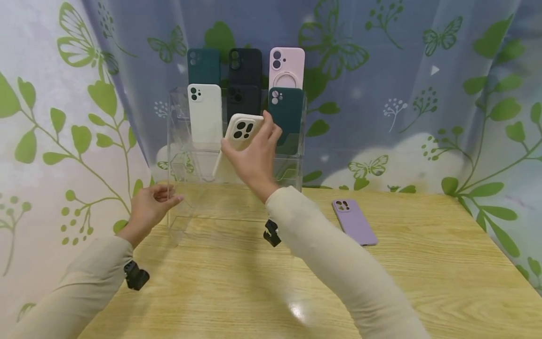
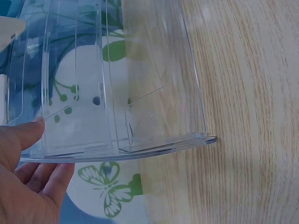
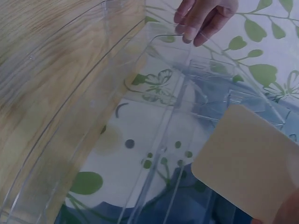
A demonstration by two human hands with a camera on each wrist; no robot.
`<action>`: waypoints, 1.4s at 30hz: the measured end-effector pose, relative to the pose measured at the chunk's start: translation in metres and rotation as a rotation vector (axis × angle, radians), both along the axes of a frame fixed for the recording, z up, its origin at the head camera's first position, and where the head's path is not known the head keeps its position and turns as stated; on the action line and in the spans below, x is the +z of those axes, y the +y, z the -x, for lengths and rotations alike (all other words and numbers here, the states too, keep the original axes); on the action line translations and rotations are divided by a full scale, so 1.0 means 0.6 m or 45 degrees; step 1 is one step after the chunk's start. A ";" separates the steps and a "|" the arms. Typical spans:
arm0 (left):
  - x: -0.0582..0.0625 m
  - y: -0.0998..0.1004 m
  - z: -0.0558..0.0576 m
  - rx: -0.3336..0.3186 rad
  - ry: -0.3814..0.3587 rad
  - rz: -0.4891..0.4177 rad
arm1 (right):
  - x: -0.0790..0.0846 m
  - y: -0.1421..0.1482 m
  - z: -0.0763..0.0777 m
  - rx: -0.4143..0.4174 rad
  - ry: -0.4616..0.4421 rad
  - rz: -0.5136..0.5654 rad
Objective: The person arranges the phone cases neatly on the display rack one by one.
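My right hand (image 1: pixel 255 155) grips a cream phone case (image 1: pixel 232 134) by its sides, tilted in front of the clear stepped display stand (image 1: pixel 237 219). In the right wrist view the case (image 3: pixel 247 158) appears as a plain beige panel above the stand's tiers. At the stand's left side, my left hand (image 1: pixel 150 207) pinches the clear side panel (image 2: pixel 117 158), thumb on the inner face and fingers outside. The stand's upper tiers bear a white case (image 1: pixel 205 115), two dark green cases (image 1: pixel 203 66), two black cases (image 1: pixel 245 66) and a pink case with a ring (image 1: pixel 288 61).
A lilac phone case (image 1: pixel 355 223) lies on the wooden table (image 1: pixel 423 263) to the right of the stand. Behind the table hangs a curtain (image 1: pixel 368 108) with leaves and butterflies. Small black devices (image 1: pixel 136 275) are strapped at both wrists.
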State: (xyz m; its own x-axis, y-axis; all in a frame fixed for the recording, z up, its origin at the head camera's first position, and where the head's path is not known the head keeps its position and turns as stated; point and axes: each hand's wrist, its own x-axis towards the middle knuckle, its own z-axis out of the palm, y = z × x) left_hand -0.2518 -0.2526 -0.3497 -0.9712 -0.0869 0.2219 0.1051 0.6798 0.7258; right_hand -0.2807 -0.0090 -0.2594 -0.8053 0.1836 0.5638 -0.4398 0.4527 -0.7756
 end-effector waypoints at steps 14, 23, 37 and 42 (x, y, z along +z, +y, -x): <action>0.002 -0.001 -0.002 0.006 -0.012 0.000 | -0.033 -0.023 0.021 -0.071 -0.005 -0.001; 0.005 0.000 -0.003 0.000 -0.036 -0.029 | -0.039 -0.022 0.021 0.050 -0.058 -0.179; 0.002 0.001 0.000 0.004 -0.025 -0.020 | -0.063 -0.024 0.022 0.291 -0.174 -0.421; 0.003 0.001 -0.001 0.002 -0.015 -0.013 | -0.072 -0.024 0.027 0.251 -0.113 -0.315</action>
State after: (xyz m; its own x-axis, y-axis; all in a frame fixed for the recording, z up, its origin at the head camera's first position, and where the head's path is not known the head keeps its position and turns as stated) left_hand -0.2511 -0.2518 -0.3477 -0.9736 -0.0904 0.2095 0.0955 0.6725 0.7339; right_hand -0.2969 -0.0235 -0.3025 -0.8595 -0.1147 0.4981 -0.4737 0.5449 -0.6919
